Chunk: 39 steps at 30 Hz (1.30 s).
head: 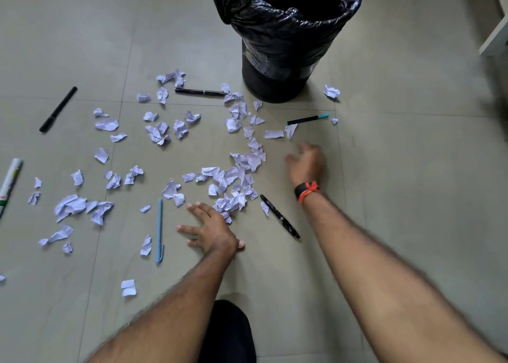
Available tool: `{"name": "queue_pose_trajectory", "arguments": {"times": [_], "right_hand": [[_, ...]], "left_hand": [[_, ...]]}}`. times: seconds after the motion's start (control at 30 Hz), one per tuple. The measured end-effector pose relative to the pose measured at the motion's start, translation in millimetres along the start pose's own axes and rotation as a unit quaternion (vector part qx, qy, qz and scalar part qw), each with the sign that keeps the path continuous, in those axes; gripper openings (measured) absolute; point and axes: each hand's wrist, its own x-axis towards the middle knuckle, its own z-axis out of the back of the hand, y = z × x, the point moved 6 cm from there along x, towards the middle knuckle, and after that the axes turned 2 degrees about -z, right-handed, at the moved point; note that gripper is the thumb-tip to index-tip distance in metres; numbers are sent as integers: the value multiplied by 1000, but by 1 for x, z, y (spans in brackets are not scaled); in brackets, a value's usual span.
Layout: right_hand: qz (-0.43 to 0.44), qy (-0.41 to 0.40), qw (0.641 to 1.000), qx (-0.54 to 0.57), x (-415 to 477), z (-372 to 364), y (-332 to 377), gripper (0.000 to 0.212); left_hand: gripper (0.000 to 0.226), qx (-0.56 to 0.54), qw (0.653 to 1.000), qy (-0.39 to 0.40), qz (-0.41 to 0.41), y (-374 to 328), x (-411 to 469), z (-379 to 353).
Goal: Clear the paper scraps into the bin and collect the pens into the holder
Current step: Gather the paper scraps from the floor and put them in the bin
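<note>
Several crumpled white paper scraps (236,181) lie scattered over the tiled floor in front of a black bin (286,38) lined with a black bag. My left hand (211,230) rests flat on the floor, fingers spread, touching the near edge of the densest scrap pile. My right hand (306,162), slightly blurred, hovers open just right of that pile and holds nothing. Pens lie loose: a light blue pen (159,230) left of my left hand, a black pen (279,216) between my arms, a teal-capped pen (308,119), a black pen (200,92) by the bin, a black marker (58,109) far left.
A white marker-like tube (9,184) lies at the left edge. White furniture (494,35) stands at the top right. A dark shape, perhaps my knee (228,332), fills the bottom centre. No pen holder is in view.
</note>
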Motion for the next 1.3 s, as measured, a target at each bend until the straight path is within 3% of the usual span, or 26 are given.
{"name": "queue_pose_trajectory", "arguments": {"times": [0.03,0.1,0.17,0.3,0.4,0.5,0.7,0.77,0.83,0.87,0.93,1.03,1.13,1.23,1.3], "right_hand": [[-56,-34,998,-15,5,13,-18,33],[-114,-19,992,-49,5,21,-36,27],[-76,31,993,-87,-7,8,-21,32],[81,149,980,-107,-55,-36,43,45],[72,121,983,-114,-51,-26,49,40],[52,57,984,-162,-3,7,25,41],[76,69,978,-182,44,0,5,46],[130,81,975,-163,28,-15,14,62],[201,109,962,-149,9,-28,23,64],[233,104,957,-140,6,-28,27,56],[235,19,966,-104,20,-4,24,41],[82,-95,992,-32,75,58,-14,44],[23,-25,996,-86,128,83,-46,53],[72,79,978,-178,128,64,-49,42],[109,93,970,-194,109,54,-44,31]], "left_hand": [[148,-3,1000,-4,-4,0,0,0],[147,-8,1000,-7,-13,1,-1,2],[147,-12,1000,-2,-23,2,-4,3],[139,24,999,-24,-35,4,-16,14],[127,125,976,-97,-152,-25,-5,26],[133,166,955,-142,-199,-57,18,47],[135,159,959,-80,-219,-59,31,42],[131,154,961,-78,-216,-59,31,39],[128,143,964,-66,-212,-59,32,41],[126,139,965,-66,-211,-58,32,44],[120,120,967,-70,-211,-54,33,47],[112,111,966,-79,-218,-50,37,43],[110,110,967,-83,-216,-52,39,41],[113,112,968,-81,-208,-54,37,42],[116,116,969,-74,-204,-54,37,42]]}}
